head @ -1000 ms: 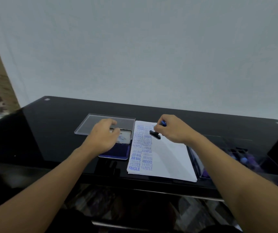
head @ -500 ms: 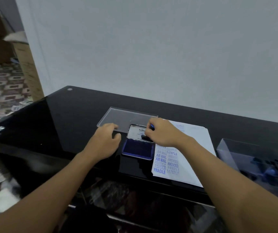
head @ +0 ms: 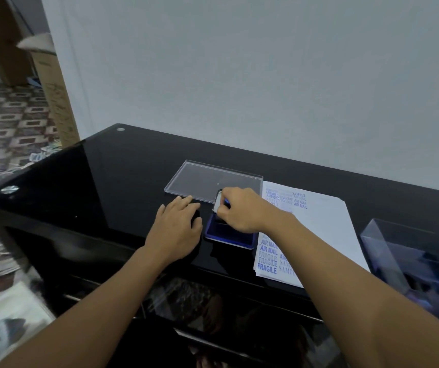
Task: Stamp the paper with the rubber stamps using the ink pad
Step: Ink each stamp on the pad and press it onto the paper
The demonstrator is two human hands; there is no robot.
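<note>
A blue ink pad (head: 235, 239) lies open on the black table, its lid (head: 217, 201) hinged back. My right hand (head: 242, 211) grips a rubber stamp (head: 226, 204) with a blue handle and holds it down on the pad's far end; the stamp is mostly hidden by my fingers. My left hand (head: 177, 229) rests flat on the table just left of the pad, fingers relaxed. The white paper (head: 319, 229) lies right of the pad, printed with blue words such as AIR MAIL, FRAGILE and SAMPLE.
A clear plastic lid (head: 213, 180) lies behind the pad. A clear box (head: 399, 251) with several blue stamps stands at the right edge. The black glass table (head: 106, 176) ends at the wall behind and drops off on the left to a patterned floor.
My right hand carried the stamp left from the paper to the ink pad and pressed it there. My left hand slid off the pad to the table beside it. The camera turned left.
</note>
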